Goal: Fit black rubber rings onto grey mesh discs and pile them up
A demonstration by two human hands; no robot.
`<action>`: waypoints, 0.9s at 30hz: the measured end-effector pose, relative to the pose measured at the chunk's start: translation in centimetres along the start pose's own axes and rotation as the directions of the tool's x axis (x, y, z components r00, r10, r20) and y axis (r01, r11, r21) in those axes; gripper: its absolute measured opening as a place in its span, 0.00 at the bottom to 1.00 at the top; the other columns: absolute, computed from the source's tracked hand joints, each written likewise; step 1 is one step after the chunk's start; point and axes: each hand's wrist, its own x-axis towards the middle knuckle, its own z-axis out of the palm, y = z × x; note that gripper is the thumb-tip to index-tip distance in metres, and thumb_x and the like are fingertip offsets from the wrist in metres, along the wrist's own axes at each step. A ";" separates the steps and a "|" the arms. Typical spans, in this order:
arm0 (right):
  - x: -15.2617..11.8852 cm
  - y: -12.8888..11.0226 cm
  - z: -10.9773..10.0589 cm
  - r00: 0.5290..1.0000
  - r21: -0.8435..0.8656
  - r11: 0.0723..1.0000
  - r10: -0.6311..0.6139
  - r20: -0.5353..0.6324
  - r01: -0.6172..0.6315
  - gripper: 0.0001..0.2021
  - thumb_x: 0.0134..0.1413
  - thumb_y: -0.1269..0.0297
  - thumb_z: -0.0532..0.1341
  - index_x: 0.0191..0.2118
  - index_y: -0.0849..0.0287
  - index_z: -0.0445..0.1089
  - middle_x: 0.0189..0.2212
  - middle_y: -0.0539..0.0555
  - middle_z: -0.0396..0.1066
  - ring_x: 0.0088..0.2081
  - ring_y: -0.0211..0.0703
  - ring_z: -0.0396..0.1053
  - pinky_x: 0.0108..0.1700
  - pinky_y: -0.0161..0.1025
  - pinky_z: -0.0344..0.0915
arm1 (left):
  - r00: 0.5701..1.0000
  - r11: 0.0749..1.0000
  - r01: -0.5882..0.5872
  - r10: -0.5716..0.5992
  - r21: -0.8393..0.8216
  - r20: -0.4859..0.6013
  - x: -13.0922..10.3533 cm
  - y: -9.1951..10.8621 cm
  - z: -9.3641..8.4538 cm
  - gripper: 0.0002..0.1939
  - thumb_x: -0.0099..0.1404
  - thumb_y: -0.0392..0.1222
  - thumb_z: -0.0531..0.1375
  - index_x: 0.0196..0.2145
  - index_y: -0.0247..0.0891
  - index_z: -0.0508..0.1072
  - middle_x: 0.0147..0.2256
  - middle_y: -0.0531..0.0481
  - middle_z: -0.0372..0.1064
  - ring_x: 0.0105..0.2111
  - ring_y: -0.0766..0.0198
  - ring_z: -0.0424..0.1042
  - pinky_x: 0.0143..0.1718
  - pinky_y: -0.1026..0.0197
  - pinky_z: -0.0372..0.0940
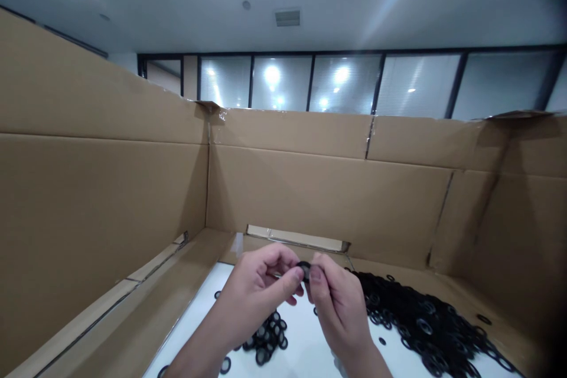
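Note:
Both hands meet over a white surface (301, 342). Between them is a small black ring (304, 270) with a pale grey centre. The thumb and fingers of my left hand (266, 283) pinch its left side. My right hand (339, 301) grips its right side, thumb in front and fingers curled. Below my left hand lies a small pile of black rings with pale centres (271, 333). To the right of my right hand spreads a large heap of black rings (420, 322), which look open in the middle.
Tall cardboard walls (310, 183) stand at the left, back and right. A cardboard strip (301, 238) lies along the back. A few loose rings lie near the left edge of the white surface, and one ring (484, 319) rests on cardboard at the right.

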 end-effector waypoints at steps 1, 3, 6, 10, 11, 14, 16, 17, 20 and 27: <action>-0.1 0.0 0.0 1.000 0.002 1.000 -0.016 0.006 0.016 0.13 0.67 0.69 0.49 0.28 0.56 0.56 0.19 0.45 0.58 0.20 0.34 0.57 0.25 0.33 0.53 | 1.000 1.000 0.007 -0.007 -0.008 0.005 0.0 0.0 -0.1 0.11 0.66 0.45 0.60 0.35 0.33 0.72 0.29 0.50 0.70 0.30 0.65 0.72 0.33 0.63 0.71; -0.2 -0.1 0.0 0.998 0.000 0.998 -0.059 0.012 0.059 0.12 0.66 0.69 0.49 0.28 0.55 0.56 0.20 0.45 0.59 0.21 0.34 0.57 0.26 0.33 0.53 | 1.000 0.999 0.021 -0.021 -0.033 0.023 -0.1 0.0 -0.2 0.11 0.66 0.46 0.61 0.34 0.33 0.71 0.29 0.50 0.70 0.29 0.65 0.73 0.33 0.63 0.70; 0.0 0.1 0.0 0.995 -0.024 0.995 -0.100 -0.003 0.100 0.12 0.65 0.70 0.50 0.27 0.56 0.56 0.20 0.45 0.58 0.21 0.34 0.57 0.26 0.33 0.52 | 0.998 0.998 0.020 -0.016 -0.064 0.067 -0.2 0.1 -0.4 0.12 0.66 0.46 0.62 0.33 0.33 0.71 0.28 0.50 0.70 0.29 0.66 0.73 0.33 0.62 0.70; 0.1 0.4 0.1 0.997 -0.069 0.996 -0.060 -0.039 0.057 0.14 0.66 0.70 0.50 0.26 0.56 0.54 0.18 0.44 0.55 0.20 0.34 0.57 0.25 0.33 0.51 | 0.997 0.998 0.013 -0.008 -0.068 0.075 -0.1 0.1 -0.4 0.13 0.66 0.46 0.61 0.32 0.33 0.69 0.26 0.50 0.70 0.29 0.65 0.73 0.34 0.63 0.69; 0.1 0.5 0.2 0.997 -0.081 0.995 -0.062 -0.038 0.059 0.14 0.66 0.70 0.50 0.26 0.56 0.54 0.19 0.44 0.55 0.20 0.34 0.57 0.25 0.33 0.51 | 0.998 0.998 0.010 -0.007 -0.059 0.062 -0.1 0.0 -0.4 0.13 0.66 0.46 0.61 0.32 0.33 0.69 0.26 0.50 0.70 0.29 0.66 0.73 0.34 0.63 0.68; 0.1 0.4 0.4 0.995 -0.107 0.991 -0.090 -0.033 0.086 0.14 0.65 0.70 0.50 0.26 0.56 0.55 0.20 0.45 0.56 0.21 0.34 0.58 0.25 0.34 0.52 | 0.999 0.999 -0.003 0.005 -0.040 0.048 0.0 0.0 -0.4 0.13 0.66 0.46 0.61 0.32 0.33 0.69 0.27 0.50 0.69 0.29 0.66 0.72 0.33 0.64 0.67; 0.1 0.5 0.5 0.996 -0.109 0.992 -0.073 -0.044 0.068 0.14 0.66 0.70 0.49 0.26 0.56 0.55 0.19 0.45 0.56 0.20 0.34 0.57 0.25 0.34 0.52 | 0.999 0.999 -0.005 0.007 -0.039 0.046 0.1 0.0 -0.4 0.13 0.66 0.46 0.61 0.31 0.33 0.69 0.26 0.50 0.70 0.29 0.66 0.72 0.33 0.63 0.67; 0.1 0.5 0.6 0.997 -0.105 0.993 -0.056 -0.059 0.050 0.15 0.66 0.70 0.49 0.25 0.56 0.54 0.19 0.45 0.55 0.20 0.34 0.57 0.24 0.34 0.52 | 0.999 0.999 -0.005 0.006 -0.037 0.041 0.1 -0.1 -0.4 0.13 0.66 0.46 0.61 0.31 0.33 0.69 0.26 0.50 0.70 0.29 0.66 0.72 0.33 0.63 0.67; 0.1 0.6 0.6 0.997 -0.092 0.995 -0.049 -0.061 0.043 0.15 0.67 0.69 0.49 0.26 0.56 0.55 0.19 0.45 0.56 0.20 0.35 0.58 0.25 0.34 0.52 | 1.000 0.999 -0.013 0.014 -0.033 0.027 0.4 -0.4 -0.3 0.13 0.66 0.46 0.61 0.30 0.33 0.69 0.26 0.49 0.71 0.29 0.65 0.73 0.33 0.63 0.68; 0.1 1.2 0.9 0.996 -0.046 0.998 0.030 -0.082 -0.034 0.16 0.68 0.68 0.49 0.26 0.56 0.54 0.18 0.44 0.56 0.20 0.34 0.57 0.24 0.33 0.52 | 0.998 0.999 -0.042 0.042 -0.019 0.035 0.6 -0.9 -0.1 0.14 0.67 0.48 0.60 0.31 0.34 0.68 0.27 0.49 0.71 0.29 0.65 0.73 0.31 0.63 0.69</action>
